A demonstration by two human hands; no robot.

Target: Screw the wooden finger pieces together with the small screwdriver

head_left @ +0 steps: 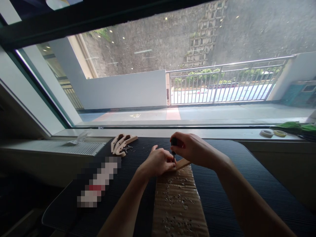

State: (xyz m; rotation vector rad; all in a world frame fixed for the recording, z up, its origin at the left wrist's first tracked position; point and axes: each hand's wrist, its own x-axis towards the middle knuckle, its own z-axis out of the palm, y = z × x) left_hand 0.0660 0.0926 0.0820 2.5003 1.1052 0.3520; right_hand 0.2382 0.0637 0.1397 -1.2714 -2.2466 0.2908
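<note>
My right hand [194,149] is closed round a small screwdriver [174,142] with a dark handle, held upright with its tip down on a light wooden piece [183,163]. My left hand [158,161] is closed on the left end of that wooden piece, pressing it against the far end of a strip of corrugated cardboard [179,200]. The cardboard lies lengthwise on a dark ribbed table [234,184] and is strewn with pale shavings.
A stack of similar curved wooden pieces [122,143] with a few screws lies at the table's far left. A blurred-out long object [100,182] lies left of my arm. Two tape rolls [273,133] and green material [295,125] rest on the window sill. A crumpled plastic bag [77,138] sits on the radiator grille.
</note>
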